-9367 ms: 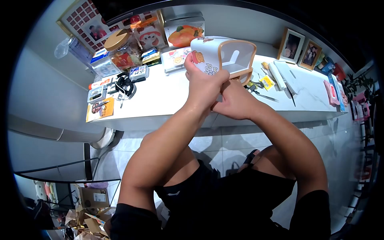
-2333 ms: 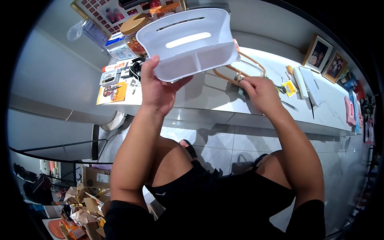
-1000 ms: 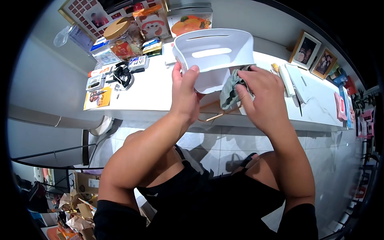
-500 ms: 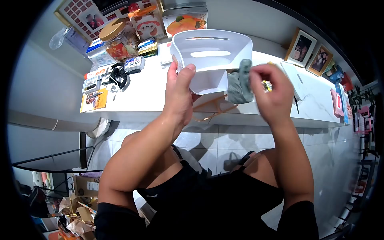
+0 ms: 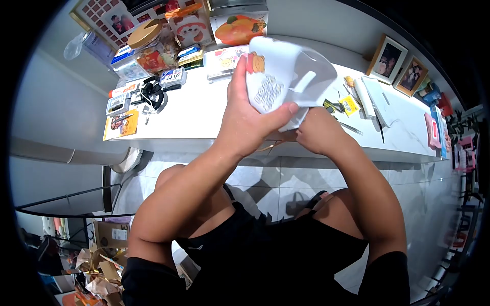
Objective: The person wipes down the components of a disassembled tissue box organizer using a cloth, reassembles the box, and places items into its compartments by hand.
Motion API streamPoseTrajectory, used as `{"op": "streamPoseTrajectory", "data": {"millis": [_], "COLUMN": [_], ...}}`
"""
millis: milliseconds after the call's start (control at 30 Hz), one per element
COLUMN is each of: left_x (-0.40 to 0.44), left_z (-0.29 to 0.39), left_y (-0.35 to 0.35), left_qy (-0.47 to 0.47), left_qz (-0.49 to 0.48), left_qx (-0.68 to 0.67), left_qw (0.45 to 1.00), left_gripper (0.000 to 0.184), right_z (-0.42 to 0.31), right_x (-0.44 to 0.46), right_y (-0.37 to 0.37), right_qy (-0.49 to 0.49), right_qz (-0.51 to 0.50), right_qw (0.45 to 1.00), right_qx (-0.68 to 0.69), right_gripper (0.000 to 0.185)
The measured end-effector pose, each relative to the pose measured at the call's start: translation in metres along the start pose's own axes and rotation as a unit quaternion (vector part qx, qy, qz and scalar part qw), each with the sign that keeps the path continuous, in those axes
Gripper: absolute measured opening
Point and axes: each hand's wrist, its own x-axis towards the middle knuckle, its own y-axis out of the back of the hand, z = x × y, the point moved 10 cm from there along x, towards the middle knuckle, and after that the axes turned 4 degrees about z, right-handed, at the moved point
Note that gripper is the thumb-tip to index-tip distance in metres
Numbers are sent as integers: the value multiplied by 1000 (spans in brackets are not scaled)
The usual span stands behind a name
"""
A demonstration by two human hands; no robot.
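Left hand (image 5: 250, 121) near, thumb and fingers pinching white bin (image 5: 275, 66) above table (image 5: 194, 117). Right hand (image 5: 317, 132) at bin's lower right; fingertips hidden, cannot tell grip. Bin just swung round: printed side now toward near left, opening right. Grey-green cloth gone from sight. Handling seems shifted from interior to underside. Far: fruit-print box (image 5: 240, 30).

The white counter (image 5: 189, 122) runs across the view. At its left end lie an orange card (image 5: 112, 133), a clear case (image 5: 118, 104) and a black coil (image 5: 151, 97); a gold-lidded jar (image 5: 155, 57) stands behind. Toward the right lie a yellow packet (image 5: 349, 105), a white roll (image 5: 360, 97) and a pink pack (image 5: 432, 130), with 2 photo frames (image 5: 387, 59) upright at the back.
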Motion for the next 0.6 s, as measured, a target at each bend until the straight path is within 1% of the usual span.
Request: {"op": "streamPoseTrajectory", "data": {"millis": [33,100,133,200,233,267,300,367,400,433,500,533,600], "left_x": [-1,-3,0,6,8,11,13,9,5,6,7,7,10], "left_z": [-1,3,2,-10,-12,-13,-11,10,30,36,39,37,36], "left_y": [-2,0,-2,9,10,14,17,15,7,6,4,5,3], "left_qy": [7,-2,-3,31,30,22,13,-89,-175,-193,-207,-198,-188], "left_qz": [-1,30,32,108,108,110,111,115,96,94,89,89,89], "left_qx": [-11,-123,-122,-92,-92,-80,-69,40,104,116,129,133,137], "left_qw": [1000,992,992,989,989,990,991,989,974,970,966,967,968], "left_gripper": [127,137,137,140,140,131,124,107,101,98,96,94,92], "right_z": [1,-5,-13,-27,-32,-26,-45,-37,-38,-31,-26,-22,-24], "right_x": [0,2,5,1,-1,0,3,4,3,3,4,7,14], "right_y": [-1,13,11,19,20,15,18,-6,-15,-19,-29,-31,-26], "right_qy": [-1,-11,-10,-41,-92,-91,16,-2,-5,-56,-110,-111,-43], "right_qz": [0,85,85,156,115,116,133,-8,-79,-92,-128,-128,-89], "right_qw": [1000,996,996,983,984,984,989,1000,997,990,971,971,989], "right_qx": [0,-32,-31,88,102,102,66,8,-23,88,168,169,111], "right_gripper": [42,31,31,29,33,33,35,43,48,53,55,55,47]}}
